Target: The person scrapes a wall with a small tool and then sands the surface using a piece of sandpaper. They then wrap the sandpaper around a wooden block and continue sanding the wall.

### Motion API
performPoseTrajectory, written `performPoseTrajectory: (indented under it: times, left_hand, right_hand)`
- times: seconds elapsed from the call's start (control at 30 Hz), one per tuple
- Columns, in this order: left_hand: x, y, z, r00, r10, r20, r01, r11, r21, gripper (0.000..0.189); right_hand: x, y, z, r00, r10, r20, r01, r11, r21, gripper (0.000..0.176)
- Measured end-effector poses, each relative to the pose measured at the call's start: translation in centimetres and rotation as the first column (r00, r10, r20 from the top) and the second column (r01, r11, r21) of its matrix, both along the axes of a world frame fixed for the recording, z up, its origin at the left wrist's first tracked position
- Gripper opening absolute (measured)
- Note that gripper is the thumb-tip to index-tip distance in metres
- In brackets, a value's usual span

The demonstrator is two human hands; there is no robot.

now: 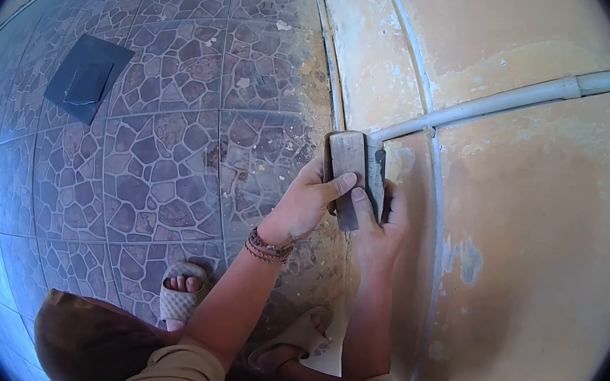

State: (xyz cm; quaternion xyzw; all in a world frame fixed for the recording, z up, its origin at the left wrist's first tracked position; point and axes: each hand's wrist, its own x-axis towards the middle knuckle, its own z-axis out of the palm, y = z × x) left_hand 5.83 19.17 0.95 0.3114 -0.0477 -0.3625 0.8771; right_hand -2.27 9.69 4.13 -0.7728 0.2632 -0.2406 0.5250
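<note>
Object in hand: a worn grey-brown block (347,158), held off the tiled floor (159,197) in front of the line where the floor's wall-side edge meets the stained wall (533,214). The block's underside is hidden; a dark strip shows along its left side and a pale, dark-edged piece along its right, and whether these are parts of it or separate sheets cannot be told. Left hand (306,199): closed narrowly on the block's left side, thumb flat across the front face, fingers mostly hidden behind. Right hand (383,225): closed on the right side near the lower end, thumb pressed to the front beside the left thumb, fingers curled round the dark edge, partly out of sight. Contact between the block's far end and the wall or pipe behind: cannot be told. A pale pipe (507,102) runs across the wall to the right, passing out of sight behind the block. A large dark sheet (73,62) lies near the floor's far left corner, well apart from the hands; a smaller dark piece (88,83) rests on it, material unclear. Braided bracelets (268,248) circle the left wrist. Two sandalled feet: left sandal (178,298) partly covered by the forearm, right sandal (297,337) in shadow.
</note>
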Motion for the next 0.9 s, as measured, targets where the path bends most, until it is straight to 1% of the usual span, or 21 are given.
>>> performPoseTrajectory:
  times: [0.03, 0.13, 0.23, 0.33, 0.43, 0.47, 0.5, 0.53, 0.57, 0.63, 0.67, 0.73, 0.8, 0.87, 0.9]
  left_hand:
    - [-0.1, -0.3, -0.4, 1.0, 0.018, -0.011, -0.018, 0.999, -0.029, 0.033]
    - [0.2, 0.2, -0.8, 0.999, -0.042, 0.01, 0.042, 0.998, -0.036, 0.038]
    - [0.1, 0.3, -0.5, 1.0, -0.019, 0.025, 0.021, 0.994, -0.109, 0.041]
    - [0.1, 0.0, -0.4, 0.995, 0.017, 0.094, -0.014, 0.999, -0.034, 0.04]
    - [-0.6, -0.5, 0.8, 0.996, 0.069, 0.059, -0.07, 0.997, 0.011, 0.039]
    - [-1.0, -1.0, 0.7, 0.989, 0.132, 0.069, -0.132, 0.991, -0.005, 0.039]
    - [-1.5, -1.7, 0.3, 0.978, 0.193, 0.076, -0.192, 0.981, -0.02, 0.039]
    - [-1.8, -2.1, -0.1, 0.964, 0.252, 0.083, -0.25, 0.968, -0.036, 0.039]
    - [-1.6, -2.1, -0.7, 0.976, 0.214, 0.027, -0.212, 0.975, -0.072, 0.04]
    - [-1.0, -2.1, -1.6, 0.988, 0.127, -0.083, -0.139, 0.979, -0.151, 0.043]
    - [-1.0, -2.2, -1.7, 0.986, 0.117, -0.115, -0.135, 0.977, -0.163, 0.043]
    - [-1.1, -2.2, -1.8, 0.979, 0.099, -0.177, -0.131, 0.975, -0.181, 0.043]
    - [-1.3, -2.1, -2.0, 0.995, 0.094, -0.044, -0.097, 0.994, -0.051, 0.039]
    - [-1.5, -2.2, -2.3, 0.993, 0.074, 0.087, -0.081, 0.994, 0.078, 0.035]
    - [-1.3, -2.4, -2.6, 0.987, 0.093, 0.13, -0.107, 0.989, 0.103, 0.031]
  right_hand:
    - [0.0, 0.1, 0.0, 1.0, 0.009, 0.002, -0.009, 1.0, -0.017, 0.034]
    - [0.0, -0.3, -0.1, 0.999, 0.042, 0.006, -0.043, 0.997, 0.066, 0.035]
    - [0.3, -0.1, 0.1, 0.998, 0.049, 0.037, -0.052, 0.995, 0.084, 0.036]
    - [0.4, -0.2, 0.1, 0.999, 0.034, 0.04, -0.037, 0.996, 0.075, 0.034]
    - [0.1, -0.2, -0.1, 1.0, 0.005, -0.023, -0.009, 0.99, -0.138, 0.027]
    - [0.1, -0.2, -0.4, 1.0, 0.021, 0.005, -0.018, 0.955, -0.297, 0.026]
    - [0.1, -0.2, -0.9, 0.999, 0.039, 0.029, -0.022, 0.893, -0.449, 0.025]
    - [0.2, 0.1, -1.2, 0.997, 0.06, 0.049, -0.02, 0.808, -0.589, 0.024]
    - [0.3, 0.8, -1.6, 0.996, 0.024, 0.084, 0.029, 0.816, -0.577, 0.031]
    - [0.2, 1.3, -2.2, 0.997, -0.003, 0.082, 0.05, 0.819, -0.572, 0.034]
    - [0.2, 1.2, -2.6, 0.996, -0.014, 0.084, 0.059, 0.82, -0.569, 0.035]
    - [0.0, 0.9, -3.0, 0.998, -0.054, 0.034, 0.063, 0.845, -0.531, 0.033]
    - [-0.2, 0.7, -2.9, 0.996, -0.085, -0.017, 0.067, 0.878, -0.474, 0.03]
    - [-0.3, 1.0, -2.3, 0.994, -0.098, -0.046, 0.063, 0.872, -0.486, 0.025]
    - [-0.4, 1.1, -2.1, 0.993, -0.103, -0.06, 0.06, 0.869, -0.492, 0.023]
